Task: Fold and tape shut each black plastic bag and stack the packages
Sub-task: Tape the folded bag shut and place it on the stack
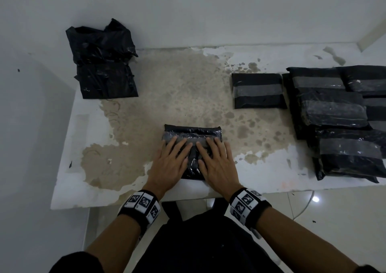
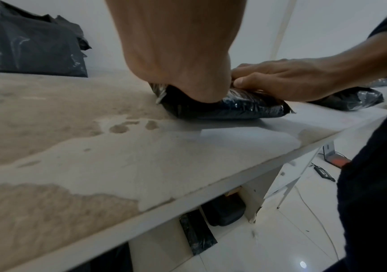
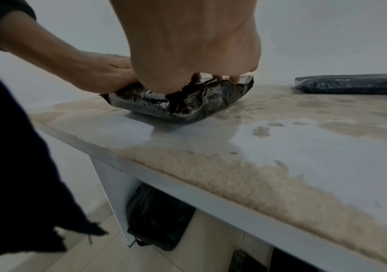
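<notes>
Head view shows your left hand (image 1: 169,162) and right hand (image 1: 217,162) flat on the folded black bag (image 1: 193,133), fingers straight and slightly spread, pressing its tape strip (image 1: 192,140). This bag lies near the front edge of the table (image 1: 100,126).

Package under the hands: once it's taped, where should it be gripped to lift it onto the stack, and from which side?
Probably by its two short ends, one hand from each side. The package lies flat on the table, wider than deep, with the left hand and right hand pressing flat on top. Its soft rounded ends leave room for fingers to slide under, off the tape.
</notes>
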A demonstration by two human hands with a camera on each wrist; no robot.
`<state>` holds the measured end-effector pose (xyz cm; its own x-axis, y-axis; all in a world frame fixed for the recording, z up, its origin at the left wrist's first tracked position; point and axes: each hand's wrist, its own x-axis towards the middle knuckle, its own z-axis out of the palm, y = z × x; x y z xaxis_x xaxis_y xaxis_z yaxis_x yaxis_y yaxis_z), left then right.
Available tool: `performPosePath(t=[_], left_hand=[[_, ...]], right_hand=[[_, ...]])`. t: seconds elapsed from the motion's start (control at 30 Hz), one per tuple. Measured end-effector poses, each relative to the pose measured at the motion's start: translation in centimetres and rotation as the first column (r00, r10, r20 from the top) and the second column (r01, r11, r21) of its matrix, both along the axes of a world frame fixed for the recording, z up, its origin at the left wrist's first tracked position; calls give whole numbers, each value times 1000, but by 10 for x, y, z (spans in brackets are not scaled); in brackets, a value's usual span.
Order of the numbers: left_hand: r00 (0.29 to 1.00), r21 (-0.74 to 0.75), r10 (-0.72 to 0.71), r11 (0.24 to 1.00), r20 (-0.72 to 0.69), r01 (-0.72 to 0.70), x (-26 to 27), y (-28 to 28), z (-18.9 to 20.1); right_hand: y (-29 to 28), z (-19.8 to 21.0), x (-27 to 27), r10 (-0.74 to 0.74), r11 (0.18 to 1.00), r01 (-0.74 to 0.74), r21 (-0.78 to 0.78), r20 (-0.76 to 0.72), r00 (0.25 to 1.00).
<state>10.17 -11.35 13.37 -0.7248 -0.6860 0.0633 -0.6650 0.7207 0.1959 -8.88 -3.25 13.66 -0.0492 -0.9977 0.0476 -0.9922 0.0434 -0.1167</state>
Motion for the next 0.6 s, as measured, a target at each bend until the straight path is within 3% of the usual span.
performPosePath(t=[0.23, 0.37, 0.6], left_hand=[[996, 48, 91, 995, 5, -91, -9, 7, 5], [977, 97, 211, 973, -2, -210, -5, 12, 5], [941, 231, 336, 920, -44, -318, -7, 13, 7]], right_hand=[[-2, 8, -1, -9, 1000, 8, 30, 11, 1000], [10, 2, -12, 1, 1000, -1, 16, 10, 1000], [15, 2, -3, -125, 992, 121, 42, 91, 988]])
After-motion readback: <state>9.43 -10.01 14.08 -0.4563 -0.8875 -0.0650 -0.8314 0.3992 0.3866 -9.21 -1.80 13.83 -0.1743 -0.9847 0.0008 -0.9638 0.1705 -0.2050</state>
